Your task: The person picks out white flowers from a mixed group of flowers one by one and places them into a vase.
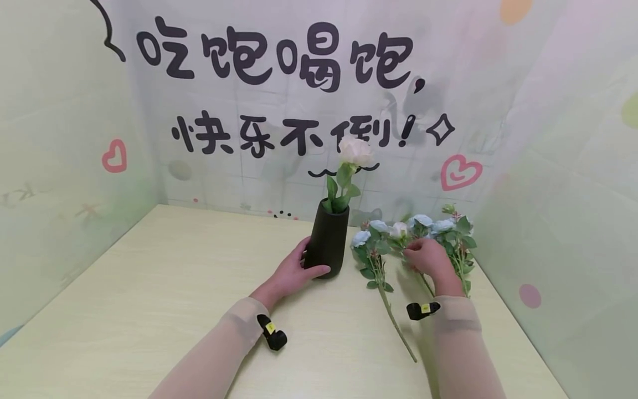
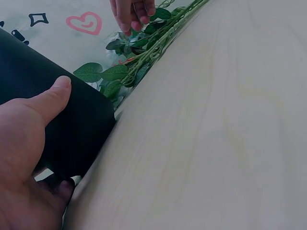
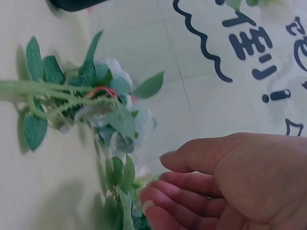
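Observation:
My left hand grips the lower part of a black vase, its thumb across the front. The vase stands on the table, tilted slightly, with a pale pink-white rose in it. In the left wrist view the thumb presses the dark vase wall. My right hand hovers over flowers lying at the right, nearest a white flower. In the right wrist view, its loosely bent fingers and thumb stand apart with nothing visibly pinched between them.
A blue flower spray lies right of the vase, its stem pointing toward me. More blue flowers and leafy stems lie around the right hand. Printed cloth walls enclose the table at back and sides.

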`<state>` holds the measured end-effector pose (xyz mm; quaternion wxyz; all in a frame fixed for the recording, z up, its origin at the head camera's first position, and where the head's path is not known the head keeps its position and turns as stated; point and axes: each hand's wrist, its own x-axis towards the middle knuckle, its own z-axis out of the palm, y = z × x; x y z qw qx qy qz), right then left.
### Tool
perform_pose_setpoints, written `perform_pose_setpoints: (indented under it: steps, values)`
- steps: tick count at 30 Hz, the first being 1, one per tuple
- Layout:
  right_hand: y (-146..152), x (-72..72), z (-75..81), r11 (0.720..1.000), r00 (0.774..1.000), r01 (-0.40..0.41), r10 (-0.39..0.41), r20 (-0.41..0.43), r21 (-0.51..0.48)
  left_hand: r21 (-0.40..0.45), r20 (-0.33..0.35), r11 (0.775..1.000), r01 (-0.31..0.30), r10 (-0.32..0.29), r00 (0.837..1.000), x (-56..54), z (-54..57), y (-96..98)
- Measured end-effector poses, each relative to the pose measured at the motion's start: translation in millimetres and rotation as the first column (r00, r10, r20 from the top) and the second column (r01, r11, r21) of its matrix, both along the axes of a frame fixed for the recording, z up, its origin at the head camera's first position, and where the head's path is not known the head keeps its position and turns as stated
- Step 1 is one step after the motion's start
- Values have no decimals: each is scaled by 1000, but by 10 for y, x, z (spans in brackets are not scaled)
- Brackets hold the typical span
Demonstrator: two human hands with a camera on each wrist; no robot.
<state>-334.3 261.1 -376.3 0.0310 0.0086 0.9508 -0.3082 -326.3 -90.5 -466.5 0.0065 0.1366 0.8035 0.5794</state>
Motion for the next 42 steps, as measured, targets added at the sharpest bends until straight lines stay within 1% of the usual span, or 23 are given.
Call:
perform_pose_setpoints:
  steps: [4,8,12,15,17,20,22,24,26,27,31,34,36,37,40,42]
  values:
    - [133,-15,-21,996,999,37,-36,-13,87,1,-5,1000,1,-1,1000,1,0,-1]
    - [204,-76,-137,983,998,50,-45,-31,178,6,-6,1000,2,-2,1000,2,-4,-1]
    - [216,-118,-266,974,998,50,-40,-51,221,10,4,1000,0,0,1000,-3,0,-1]
    - [210,-141,-329,970,999,40,-32,-38,242,9,1,1000,-2,2,1000,-2,0,0]
    - [234,-205,-403,962,999,35,-29,-27,271,7,-1,1000,-4,4,1000,-4,-3,1]
    - [302,-353,-567,953,1000,29,-28,-7,301,1,0,1000,-5,5,1000,0,0,3]
    - [308,-415,-628,953,999,36,-40,8,302,-1,1,1000,-5,5,1000,5,5,4]
    - [289,-442,-661,954,999,41,-49,20,296,0,2,1000,-3,3,1000,6,8,3]
    - [305,-505,-746,956,999,48,-52,5,290,2,3,1000,-2,2,1000,7,9,2]
    - [298,-517,-757,957,999,52,-53,-4,287,1,2,1000,-2,2,1000,5,6,1]
    - [413,-699,-961,967,999,41,-32,-39,253,1,-2,1000,-2,2,1000,-7,-3,-1]
    - [403,-707,-926,976,999,35,-33,-16,215,0,-4,1000,1,-1,1000,-11,-3,-1]
    - [347,-658,-842,982,999,44,-47,10,183,-1,-6,1000,1,-1,1000,-12,-3,-1]
    - [327,-641,-818,984,999,52,-54,5,172,-2,-6,1000,1,-1,1000,-11,-3,-2]
    - [173,-461,-593,990,998,66,-66,-3,126,-1,-8,1000,2,-2,1000,-11,-2,-3]
    - [95,-353,-479,991,996,75,-70,-52,115,-2,-9,1000,2,-2,1000,-13,-5,-4]
